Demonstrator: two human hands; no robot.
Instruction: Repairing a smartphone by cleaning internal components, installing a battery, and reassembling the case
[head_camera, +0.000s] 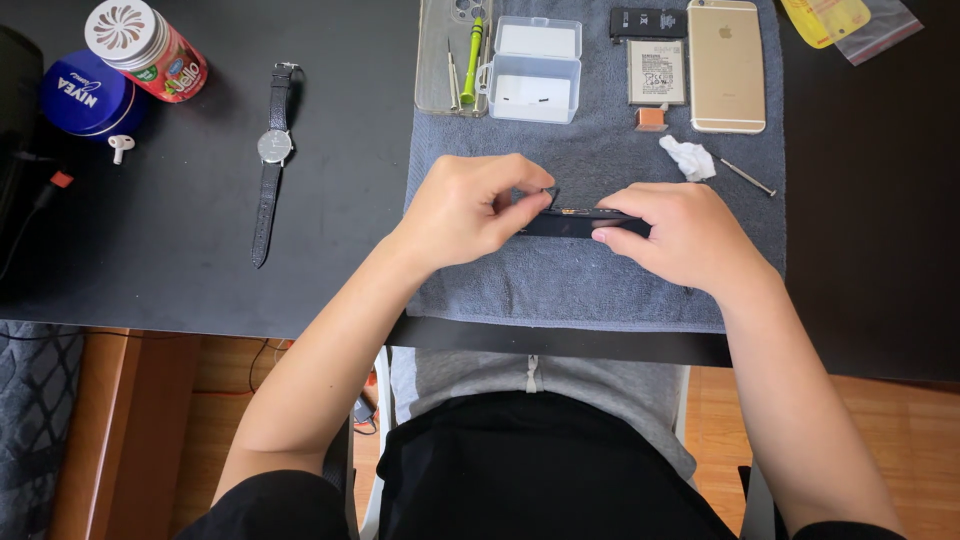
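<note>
A dark, thin phone (572, 222) lies edge-on over a grey towel (560, 285) on the black desk. My left hand (470, 208) pinches a small dark part at the phone's left end with thumb and fingertips. My right hand (675, 235) clamps the phone's right end, fingers curled over it. Most of the phone is hidden under both hands.
On the towel behind my hands lie a clear plastic box (533, 70), a gold phone (726, 65), a flat battery (656, 72), a crumpled white wipe (690, 157), a thin screwdriver (748, 177) and a green tool (471, 45). A wristwatch (271, 160), a blue tin (88, 93), a can (147, 45) sit left.
</note>
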